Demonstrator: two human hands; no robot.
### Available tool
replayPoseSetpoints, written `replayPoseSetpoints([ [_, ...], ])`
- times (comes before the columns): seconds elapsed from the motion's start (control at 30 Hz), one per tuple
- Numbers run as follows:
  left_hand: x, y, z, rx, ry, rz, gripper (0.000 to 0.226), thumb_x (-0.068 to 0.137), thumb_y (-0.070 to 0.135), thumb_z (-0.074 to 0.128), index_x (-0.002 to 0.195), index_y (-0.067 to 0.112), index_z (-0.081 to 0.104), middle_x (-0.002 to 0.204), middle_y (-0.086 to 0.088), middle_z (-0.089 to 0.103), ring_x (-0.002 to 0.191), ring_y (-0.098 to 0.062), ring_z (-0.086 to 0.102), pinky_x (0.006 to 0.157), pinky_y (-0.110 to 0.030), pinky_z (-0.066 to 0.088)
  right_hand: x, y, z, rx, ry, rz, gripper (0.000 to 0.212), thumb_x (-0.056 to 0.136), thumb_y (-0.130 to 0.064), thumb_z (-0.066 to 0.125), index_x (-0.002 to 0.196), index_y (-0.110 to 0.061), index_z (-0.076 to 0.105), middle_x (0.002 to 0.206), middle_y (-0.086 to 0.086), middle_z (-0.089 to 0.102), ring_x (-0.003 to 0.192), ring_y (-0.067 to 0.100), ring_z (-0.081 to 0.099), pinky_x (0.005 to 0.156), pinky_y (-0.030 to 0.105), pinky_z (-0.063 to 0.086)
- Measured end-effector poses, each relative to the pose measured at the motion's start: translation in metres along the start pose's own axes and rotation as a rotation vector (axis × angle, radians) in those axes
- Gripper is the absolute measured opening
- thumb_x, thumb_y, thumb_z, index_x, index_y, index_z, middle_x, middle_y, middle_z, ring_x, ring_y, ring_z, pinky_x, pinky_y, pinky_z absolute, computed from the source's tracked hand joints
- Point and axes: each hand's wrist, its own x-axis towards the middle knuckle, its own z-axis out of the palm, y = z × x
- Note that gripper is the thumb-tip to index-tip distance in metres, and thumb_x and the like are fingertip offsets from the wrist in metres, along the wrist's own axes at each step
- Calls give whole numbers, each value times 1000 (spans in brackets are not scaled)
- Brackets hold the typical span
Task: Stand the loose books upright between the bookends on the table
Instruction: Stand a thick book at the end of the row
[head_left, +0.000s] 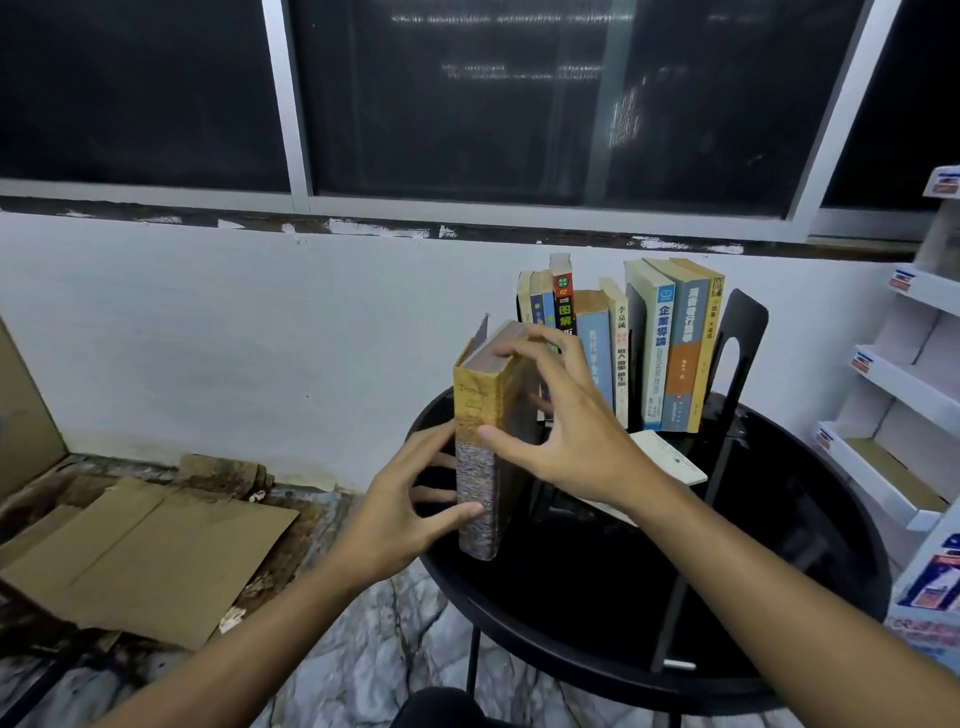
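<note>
A thick yellow-spined old book (477, 452) stands upright at the left of the round black table (753, 613). My left hand (410, 514) grips its lower spine, thumb in front and fingers behind. My right hand (561, 421) holds its top edge with the fingers and touches the spine with the thumb. Behind it, a row of books (597, 343) stands upright with a black divider (635, 353) in it. Further books (675, 348) lean against a black bookend (740, 343) on the right. A pale book (675, 460) lies flat on the table under my right wrist.
White cardboard display shelves (893, 415) stand at the right edge. Flattened cardboard (150, 551) lies on the floor to the left. A white wall (234, 322) and dark windows are right behind the table. The table's near half is bare glossy black.
</note>
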Motion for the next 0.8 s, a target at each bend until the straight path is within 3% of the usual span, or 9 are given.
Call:
replayPoseSetpoints([
  [0.2,3,-1,17,47,-80,-24,91,83,30,81,156,43,27,147,18,40,123,-11,55,89,-30,59,-5,3,-31,91,-198,15,56,90,-21,74,138,-33,48,157,-14,19,147,7,26,106,43,50],
  [0.4,6,1,37,92,-85,-40,99,81,36,80,155,50,17,148,27,34,128,1,50,89,-25,58,-10,12,-57,143,-290,98,55,95,-14,68,139,-40,47,159,-25,16,140,-12,28,103,19,46],
  [0.53,9,3,52,75,-67,-33,100,81,32,82,155,52,17,148,31,32,130,4,47,86,-27,60,-14,14,-65,167,-274,140,57,97,-6,63,140,-38,45,157,-15,30,143,2,36,105,36,50],
  [0.7,11,3,58,61,-64,-21,101,81,30,83,154,53,17,148,28,34,130,0,49,85,-29,61,-16,6,-63,103,-202,197,62,91,-26,72,143,-36,39,146,-13,45,130,8,52,101,38,54],
  [0.8,10,2,58,60,-63,-23,101,81,30,82,154,55,17,148,28,34,131,0,49,85,-28,61,-13,-2,-56,-117,-120,202,77,85,-49,74,149,-35,31,150,-13,43,134,7,46,109,34,45],
])
